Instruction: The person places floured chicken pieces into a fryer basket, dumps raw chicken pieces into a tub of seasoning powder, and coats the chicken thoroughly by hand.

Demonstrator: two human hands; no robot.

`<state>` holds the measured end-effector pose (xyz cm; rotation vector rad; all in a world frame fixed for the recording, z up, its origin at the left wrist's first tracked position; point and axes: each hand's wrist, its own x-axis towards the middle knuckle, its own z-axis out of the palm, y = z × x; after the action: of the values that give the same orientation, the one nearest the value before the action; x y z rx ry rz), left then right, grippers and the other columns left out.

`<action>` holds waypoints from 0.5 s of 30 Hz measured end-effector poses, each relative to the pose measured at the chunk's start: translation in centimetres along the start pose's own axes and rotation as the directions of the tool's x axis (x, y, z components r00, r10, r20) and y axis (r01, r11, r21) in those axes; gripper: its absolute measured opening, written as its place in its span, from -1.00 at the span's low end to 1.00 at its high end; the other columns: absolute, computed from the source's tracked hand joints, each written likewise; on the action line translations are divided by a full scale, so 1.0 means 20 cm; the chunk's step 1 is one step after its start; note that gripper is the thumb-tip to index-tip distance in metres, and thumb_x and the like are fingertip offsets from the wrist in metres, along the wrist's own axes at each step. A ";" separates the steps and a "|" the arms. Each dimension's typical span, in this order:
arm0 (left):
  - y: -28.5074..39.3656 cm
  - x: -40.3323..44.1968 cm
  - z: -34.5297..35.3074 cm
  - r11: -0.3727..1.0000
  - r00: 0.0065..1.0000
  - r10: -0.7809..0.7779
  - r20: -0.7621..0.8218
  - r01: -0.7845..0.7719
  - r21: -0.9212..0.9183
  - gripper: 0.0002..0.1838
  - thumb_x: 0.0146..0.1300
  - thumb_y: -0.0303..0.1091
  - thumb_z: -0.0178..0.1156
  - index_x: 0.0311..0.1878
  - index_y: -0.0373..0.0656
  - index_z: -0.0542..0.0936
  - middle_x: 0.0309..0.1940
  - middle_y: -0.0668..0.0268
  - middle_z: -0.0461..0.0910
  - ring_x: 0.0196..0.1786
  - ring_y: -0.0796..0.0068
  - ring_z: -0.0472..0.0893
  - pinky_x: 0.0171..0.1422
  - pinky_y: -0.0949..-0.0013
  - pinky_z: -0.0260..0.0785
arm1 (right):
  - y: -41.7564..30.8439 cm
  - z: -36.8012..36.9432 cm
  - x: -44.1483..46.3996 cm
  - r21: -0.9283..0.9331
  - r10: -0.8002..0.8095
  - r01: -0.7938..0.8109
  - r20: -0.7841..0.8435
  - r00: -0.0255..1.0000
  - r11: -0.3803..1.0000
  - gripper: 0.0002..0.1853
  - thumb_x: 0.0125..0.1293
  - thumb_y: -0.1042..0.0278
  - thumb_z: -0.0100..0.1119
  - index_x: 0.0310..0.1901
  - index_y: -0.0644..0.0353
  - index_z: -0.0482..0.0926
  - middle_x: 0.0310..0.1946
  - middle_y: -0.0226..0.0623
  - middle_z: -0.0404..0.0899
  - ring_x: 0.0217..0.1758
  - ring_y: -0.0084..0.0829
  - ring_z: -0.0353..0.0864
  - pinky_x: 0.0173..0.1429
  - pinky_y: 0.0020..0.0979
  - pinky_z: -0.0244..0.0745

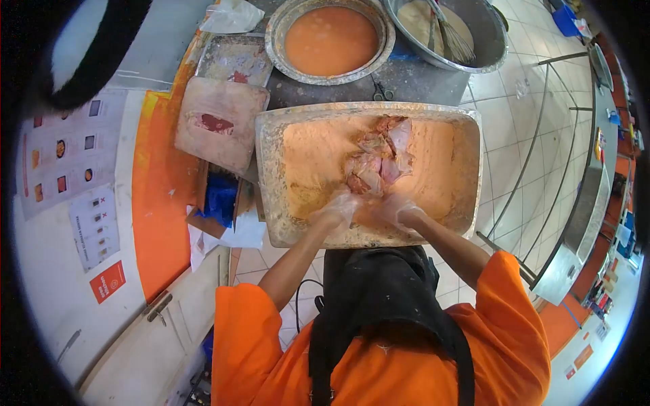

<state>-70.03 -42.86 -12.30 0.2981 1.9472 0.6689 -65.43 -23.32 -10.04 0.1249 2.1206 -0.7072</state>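
Note:
A large worn tub holds a layer of orange-tinted flour. Raw meat pieces, partly dusted, lie heaped in its middle and reach toward the far wall. My left hand, in a clear plastic glove, is low in the tub at the near left of the meat. Opposite it, my right hand, gloved the same way, is at the near right of the heap. The fingers of both hands point inward and are blurred or sunk in flour, so their grip cannot be made out.
Behind the tub stand a round basin of orange liquid and a metal bowl of pale batter with a whisk. Scissors lie between. Stained trays sit left, and a metal rail runs along the right.

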 end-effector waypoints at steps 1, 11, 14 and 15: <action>0.07 0.00 -0.03 1.000 0.995 0.012 0.099 -0.011 -0.016 -0.47 0.05 -0.55 0.08 0.19 -0.18 0.51 0.22 0.08 0.48 0.26 0.07 0.44 0.39 0.19 0.26 | -0.07 -0.07 -0.05 0.101 0.011 -0.016 0.048 0.999 0.995 -0.56 0.29 -0.03 0.16 -0.06 0.19 0.66 -0.16 0.01 0.67 -0.06 -0.19 0.66 -0.01 -0.17 0.50; 0.31 -0.12 0.03 0.283 0.965 -0.260 -0.044 0.032 -0.959 -0.46 0.25 -0.52 0.21 0.31 -0.11 0.38 -0.04 0.24 0.58 -0.09 0.42 0.59 -0.04 0.45 0.48 | 0.21 0.07 0.06 0.578 -0.012 0.023 -0.023 1.000 0.816 -0.46 0.15 0.04 0.40 0.09 0.21 0.61 -0.08 -0.16 0.64 -0.11 -0.27 0.60 0.07 -0.25 0.44; 0.30 -0.13 -0.05 0.479 0.937 -0.102 -0.333 -0.247 -0.842 -0.55 0.23 -0.58 0.14 0.22 -0.16 0.47 0.06 0.15 0.52 -0.06 0.40 0.61 -0.05 0.32 0.56 | 0.17 -0.35 -0.22 0.179 -0.037 0.086 -0.261 0.965 0.980 -0.44 0.18 0.01 0.37 0.12 0.22 0.60 -0.11 -0.15 0.64 -0.23 -0.28 0.60 -0.01 -0.24 0.46; 0.25 -0.06 -0.04 0.456 0.955 -0.105 -0.279 -0.203 -0.867 -0.52 0.23 -0.55 0.16 0.26 -0.17 0.45 0.04 0.20 0.53 -0.08 0.42 0.61 -0.08 0.33 0.57 | 0.12 -0.48 -0.25 0.573 0.324 -0.214 -0.097 0.941 0.791 -0.41 0.20 -0.03 0.34 0.15 0.21 0.58 -0.07 -0.11 0.64 -0.20 -0.22 0.62 0.01 -0.22 0.47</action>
<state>-70.65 -39.58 -8.25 -0.4562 1.5585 1.7680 -68.54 -15.42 -2.88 0.8336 1.9491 -1.1564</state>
